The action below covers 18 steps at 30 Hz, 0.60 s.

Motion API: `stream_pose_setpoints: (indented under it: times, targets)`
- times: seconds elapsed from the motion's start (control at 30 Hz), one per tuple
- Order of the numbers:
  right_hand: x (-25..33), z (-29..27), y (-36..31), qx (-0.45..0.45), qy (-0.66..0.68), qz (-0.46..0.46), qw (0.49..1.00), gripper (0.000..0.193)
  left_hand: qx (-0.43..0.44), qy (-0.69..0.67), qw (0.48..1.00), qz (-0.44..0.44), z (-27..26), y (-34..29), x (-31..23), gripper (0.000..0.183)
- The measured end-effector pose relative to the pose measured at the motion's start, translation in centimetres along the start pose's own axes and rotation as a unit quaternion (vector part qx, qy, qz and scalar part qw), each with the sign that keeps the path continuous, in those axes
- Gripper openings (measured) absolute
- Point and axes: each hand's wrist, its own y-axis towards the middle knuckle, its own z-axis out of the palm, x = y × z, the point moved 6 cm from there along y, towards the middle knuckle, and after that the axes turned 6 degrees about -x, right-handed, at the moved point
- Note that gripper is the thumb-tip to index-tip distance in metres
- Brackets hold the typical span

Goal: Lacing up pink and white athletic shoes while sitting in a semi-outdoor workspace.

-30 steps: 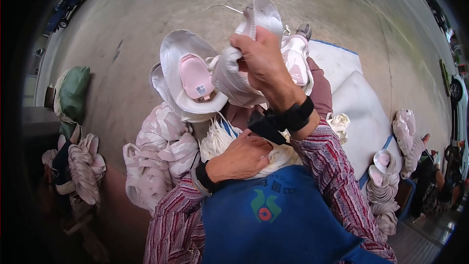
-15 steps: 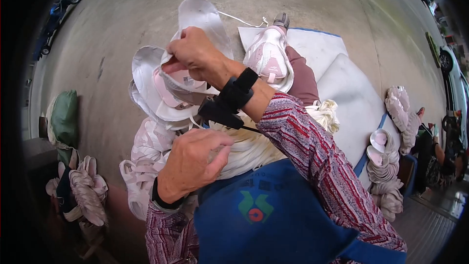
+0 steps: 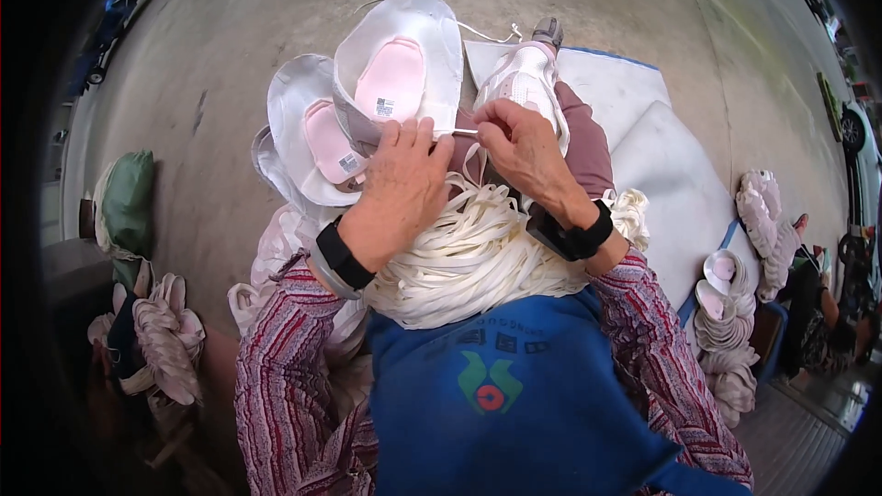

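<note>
A white shoe upper (image 3: 443, 50) with a pink tongue (image 3: 390, 83) stands opened out before me, its inside showing. My left hand (image 3: 401, 186) grips its near edge, fingertips over the rim and thumb hidden. A white shoelace (image 3: 467, 131) stretches taut from that edge to my right hand (image 3: 525, 152), whose thumb and forefinger pinch it. Behind and left sits a second white upper (image 3: 287, 96), its tongue pink too. A thick bundle of cream shoelaces (image 3: 459, 262) rests in my lap, just below both hands.
A white and pink shoe upper (image 3: 524, 83) lies over my right leg. A white sheet (image 3: 680, 174) covers the floor at right. Stacked uppers (image 3: 726, 331) stand far right, and more uppers (image 3: 170, 335) lie left beside a green sack (image 3: 129, 207). A blue apron (image 3: 496, 358) covers my front.
My right hand has come off the upper and moved right, now pulling a lace. My left hand has moved up to the upper's near edge. The upper now faces me.
</note>
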Motion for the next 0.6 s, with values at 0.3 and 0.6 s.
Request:
stream_pose_setpoints:
  times: [0.3, 0.6]
  targets:
    - [-4.9, 3.3, -8.9, 0.201, -0.172, -0.054, 0.963, 0.016, 0.223, -0.008, 0.965, -0.137, 3.5, -11.0, 7.4, 0.023]
    - [-1.7, -6.6, -2.5, -0.081, -0.161, -0.051, 0.982, 0.027, 0.297, -0.128, 0.926, -0.196, 3.0, -7.1, 4.8, 0.019]
